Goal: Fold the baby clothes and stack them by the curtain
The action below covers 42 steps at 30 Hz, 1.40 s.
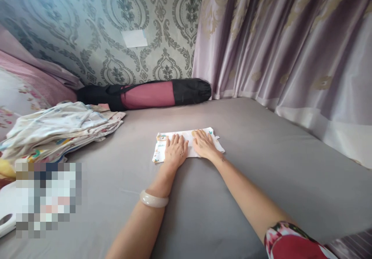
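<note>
A folded white cloth [190,150] with small coloured prints lies flat on the grey bed sheet [232,212]. It forms a wide, low rectangle, and a small tag sticks out at its right edge. My left hand [176,150] rests palm down on the left half, fingers stretched out. On the right half, my right hand [205,144] also lies flat with its fingers spread. Both hands touch the cloth without gripping it, and parts of it are hidden under them. A pale bangle [153,199] circles my left wrist.
A pile of clothes [64,127] lies at the left. Below it are a blurred-out patch [48,201] and a white object with a hole [8,197]. A red and black rolled bag [148,95] lies along the patterned wall. Purple curtains [261,45] hang at the right.
</note>
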### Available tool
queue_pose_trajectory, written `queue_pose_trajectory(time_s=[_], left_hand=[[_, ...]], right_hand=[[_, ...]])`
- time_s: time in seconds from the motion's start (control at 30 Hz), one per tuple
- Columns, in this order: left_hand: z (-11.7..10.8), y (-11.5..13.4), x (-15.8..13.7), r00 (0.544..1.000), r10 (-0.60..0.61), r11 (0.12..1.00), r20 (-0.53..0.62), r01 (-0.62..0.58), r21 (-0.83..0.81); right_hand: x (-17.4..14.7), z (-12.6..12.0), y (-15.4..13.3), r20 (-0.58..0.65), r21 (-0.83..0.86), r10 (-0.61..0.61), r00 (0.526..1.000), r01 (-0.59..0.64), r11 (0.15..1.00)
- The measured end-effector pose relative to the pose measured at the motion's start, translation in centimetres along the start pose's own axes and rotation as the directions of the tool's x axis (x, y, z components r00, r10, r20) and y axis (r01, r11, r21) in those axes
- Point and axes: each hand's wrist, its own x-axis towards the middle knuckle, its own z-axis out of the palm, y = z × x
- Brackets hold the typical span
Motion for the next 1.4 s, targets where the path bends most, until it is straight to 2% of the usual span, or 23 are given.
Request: queue_pose_trajectory(time_s=[0.07, 0.17, 0.27, 0.33, 0.43, 0.53, 0.6, 0.67, 0.8, 0.9, 1.0, 1.17, 1.3, 1.4], left_hand=[[-0.6, 0.0, 0.1, 0.999, -0.039, 0.991, -0.009, 0.039, 0.128], [-1.2, -0.1, 0.1, 0.989, -0.112, 0.953, 0.098, 0.078, 0.294], [-1.4, -0.1, 0.1, 0.971, -0.149, 0.931, 0.188, 0.074, 0.358], [-1.4, -0.2, 0.3, 0.967, -0.154, 0.936, 0.203, 0.077, 0.343], [-1.9, -0.8, 0.9, 0.962, -0.162, 0.965, 0.218, 0.108, 0.239], [-3.3, -2.5, 1.6, 0.964, -0.131, 0.990, 0.230, 0.118, 0.072], [-4.6, -4.1, 1.9, 0.974, -0.117, 0.993, 0.196, 0.119, 0.002], [-6.1, -6.0, 1.9, 0.967, -0.217, 0.976, 0.131, 0.213, 0.041], [-8.1, -8.5, 1.5, 0.880, -0.468, 0.873, 0.080, 0.446, 0.198], [-8.8, -8.4, 1.3, 0.818, -0.557, 0.816, 0.143, 0.508, 0.277], [-8.8, -7.3, 1.6, 0.765, -0.601, 0.793, 0.232, 0.535, 0.290], [-8.3, -6.8, 2.5, 0.699, -0.679, 0.733, 0.224, 0.625, 0.269], [-8.2, -7.1, 2.6, 0.677, -0.700, 0.714, 0.227, 0.668, 0.210], [-8.2, -7.1, 2.7, 0.666, -0.712, 0.700, 0.223, 0.697, 0.155]], right_hand=[[0.0, -0.2, 0.6, -0.040, -0.028, 0.067, 0.997, -0.069, 0.997], [-0.1, -0.1, 1.3, -0.021, -0.036, 0.122, 0.992, -0.123, 0.992], [0.2, 0.2, 1.7, 0.021, 0.009, 0.125, 0.992, -0.125, 0.992], [0.7, 0.1, 2.2, 0.032, 0.080, 0.114, 0.993, -0.116, 0.990], [1.7, -0.8, 3.9, 0.014, 0.282, 0.114, 0.993, -0.114, 0.953], [2.1, -2.2, 6.6, -0.037, 0.419, 0.266, 0.963, -0.227, 0.879], [2.0, -3.2, 8.4, -0.024, 0.382, 0.389, 0.921, -0.351, 0.855], [1.7, -4.0, 9.9, -0.001, 0.337, 0.446, 0.895, -0.420, 0.843], [1.2, -4.4, 11.2, 0.040, 0.288, 0.468, 0.883, -0.459, 0.841], [1.4, -4.1, 10.7, 0.070, 0.266, 0.440, 0.895, -0.442, 0.857], [1.9, -3.5, 10.1, 0.092, 0.256, 0.401, 0.911, -0.411, 0.875], [2.7, -3.0, 9.5, 0.075, 0.314, 0.375, 0.924, -0.379, 0.871], [2.4, -3.5, 8.9, 0.122, 0.376, 0.377, 0.918, -0.394, 0.839], [2.3, -3.6, 8.7, 0.110, 0.423, 0.389, 0.915, -0.397, 0.815]])
